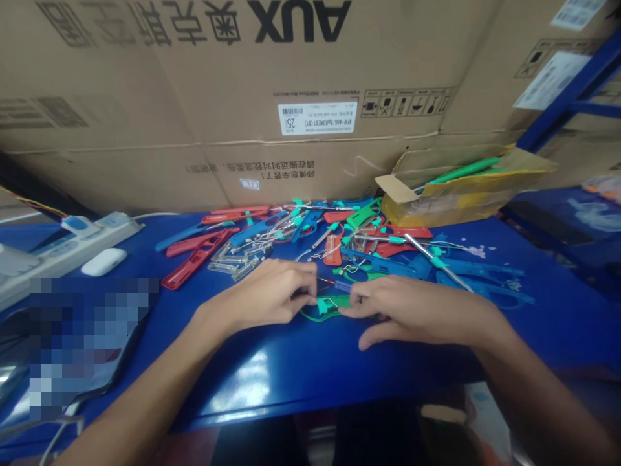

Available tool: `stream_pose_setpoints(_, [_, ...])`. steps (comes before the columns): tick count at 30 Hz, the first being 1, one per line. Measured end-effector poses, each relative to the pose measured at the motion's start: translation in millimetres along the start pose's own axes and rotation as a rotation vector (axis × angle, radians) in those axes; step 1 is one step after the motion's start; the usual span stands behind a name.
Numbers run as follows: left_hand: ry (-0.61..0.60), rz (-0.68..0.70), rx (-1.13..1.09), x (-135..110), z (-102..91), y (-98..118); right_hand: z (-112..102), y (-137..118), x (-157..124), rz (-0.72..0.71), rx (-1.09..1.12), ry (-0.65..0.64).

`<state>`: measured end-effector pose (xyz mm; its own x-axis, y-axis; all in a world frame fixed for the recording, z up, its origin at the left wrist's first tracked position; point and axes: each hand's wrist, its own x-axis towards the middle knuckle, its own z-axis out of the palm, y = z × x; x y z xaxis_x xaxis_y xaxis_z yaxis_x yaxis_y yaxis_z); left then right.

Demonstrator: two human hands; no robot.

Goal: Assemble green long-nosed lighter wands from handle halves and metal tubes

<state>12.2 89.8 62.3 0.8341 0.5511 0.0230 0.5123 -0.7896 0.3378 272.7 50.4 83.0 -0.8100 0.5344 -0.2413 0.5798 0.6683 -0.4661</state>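
Observation:
A green plastic handle piece [334, 304] with a teal clip lies on the blue table [291, 369] between my hands. My left hand [269, 294] is closed in a pinch on its left end. My right hand [412, 310] grips its right end, fingers curled and thumb stretched along the table. Just behind them lies a pile of red, blue and green plastic handles [334, 236] with metal blades and teal clips.
A large cardboard box [272, 90] walls off the back of the table. An open yellow carton [451, 191] with green parts sits at the right. At the left lie a white power strip [72, 243], a white earbud case [103, 261] and a blurred dark item [82, 343].

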Motion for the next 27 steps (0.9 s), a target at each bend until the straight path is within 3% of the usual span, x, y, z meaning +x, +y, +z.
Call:
stream_pose_setpoints(8, [0.021, 0.044, 0.135, 2.9, 6.5, -5.3, -0.8, 0.8, -0.6, 0.006, 0.089, -0.033])
stream_pose_setpoints(21, [0.026, 0.036, 0.081, 3.0, 1.0, -3.4, -3.3, 0.4, -4.5, 0.066, 0.189, -0.141])
stream_pose_setpoints(27, [0.043, 0.035, 0.141, 4.7, 1.6, -0.7, -2.6, -0.4, -5.5, 0.055, 0.194, -0.106])
